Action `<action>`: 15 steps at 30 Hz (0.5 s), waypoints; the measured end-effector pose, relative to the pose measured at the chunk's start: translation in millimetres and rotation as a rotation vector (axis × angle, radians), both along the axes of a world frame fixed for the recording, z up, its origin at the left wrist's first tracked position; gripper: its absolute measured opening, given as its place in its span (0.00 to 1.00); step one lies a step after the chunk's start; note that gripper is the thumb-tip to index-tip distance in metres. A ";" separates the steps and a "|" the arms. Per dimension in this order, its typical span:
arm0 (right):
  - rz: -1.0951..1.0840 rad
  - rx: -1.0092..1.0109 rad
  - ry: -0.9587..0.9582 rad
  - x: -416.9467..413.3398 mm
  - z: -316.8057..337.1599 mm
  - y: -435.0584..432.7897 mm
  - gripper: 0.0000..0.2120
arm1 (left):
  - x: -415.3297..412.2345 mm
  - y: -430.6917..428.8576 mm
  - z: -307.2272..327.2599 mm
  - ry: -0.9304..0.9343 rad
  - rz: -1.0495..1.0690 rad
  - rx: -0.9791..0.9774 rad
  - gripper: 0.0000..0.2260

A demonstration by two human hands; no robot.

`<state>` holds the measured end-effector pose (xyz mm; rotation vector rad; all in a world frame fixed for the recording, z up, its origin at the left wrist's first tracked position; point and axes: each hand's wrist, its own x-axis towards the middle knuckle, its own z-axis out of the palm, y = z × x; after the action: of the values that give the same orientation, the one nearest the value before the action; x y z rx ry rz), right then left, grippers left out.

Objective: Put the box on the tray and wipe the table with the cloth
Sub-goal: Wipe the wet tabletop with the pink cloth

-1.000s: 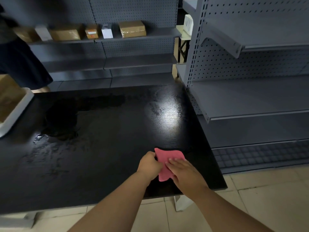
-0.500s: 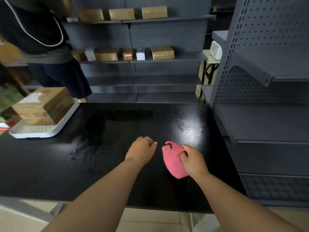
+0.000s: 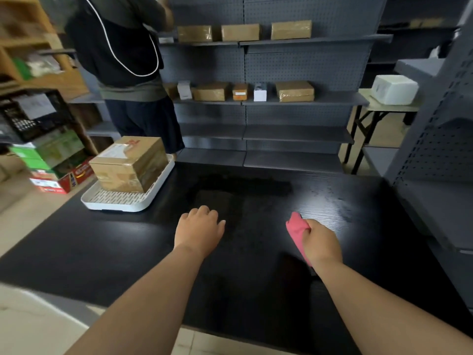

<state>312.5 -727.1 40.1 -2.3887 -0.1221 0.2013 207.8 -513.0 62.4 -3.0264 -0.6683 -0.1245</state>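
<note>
A brown cardboard box (image 3: 130, 163) stands on the white slotted tray (image 3: 112, 201) at the far left corner of the black table (image 3: 128, 252). My right hand (image 3: 320, 242) grips a bunched pink cloth (image 3: 295, 226) over the table's right middle. My left hand (image 3: 199, 229) hovers over the table's centre, its fingers loosely curled and holding nothing. Wet streaks shine on the table just beyond the cloth.
A person in dark clothes (image 3: 128, 73) stands behind the tray at grey shelves (image 3: 281, 101) carrying several small boxes. More grey shelving (image 3: 440, 149) runs along the table's right side. Stacked cartons (image 3: 53, 162) and a black crate (image 3: 30, 114) sit at the left.
My left hand let go of the cloth and moved away to the left. My right hand bunched the cloth up and lifted it. The view rose, bringing the tray and box into sight.
</note>
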 end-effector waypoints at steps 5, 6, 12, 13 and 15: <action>-0.007 -0.218 -0.062 -3.2 -35.7 91.1 0.12 | -1.3 90.8 -13.5 0.035 -0.050 -0.040 0.18; 0.002 -0.239 -0.069 -6.7 -39.5 110.8 0.13 | -0.4 107.9 -15.9 0.040 -0.065 -0.047 0.18; 0.155 -0.306 0.014 -28.9 -67.9 209.1 0.16 | 12.6 191.2 -33.0 0.093 -0.153 -0.040 0.18; 0.223 -0.335 0.015 -34.0 -71.8 216.5 0.17 | 15.8 200.6 -36.4 0.103 -0.166 -0.045 0.18; 0.311 -0.386 -0.003 -41.0 -78.7 222.8 0.19 | 22.5 214.5 -43.7 0.115 -0.197 -0.054 0.18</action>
<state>271.5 -504.4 -38.6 -2.7440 -0.4972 0.3966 230.3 -298.5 18.7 -3.1154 -0.3696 0.0621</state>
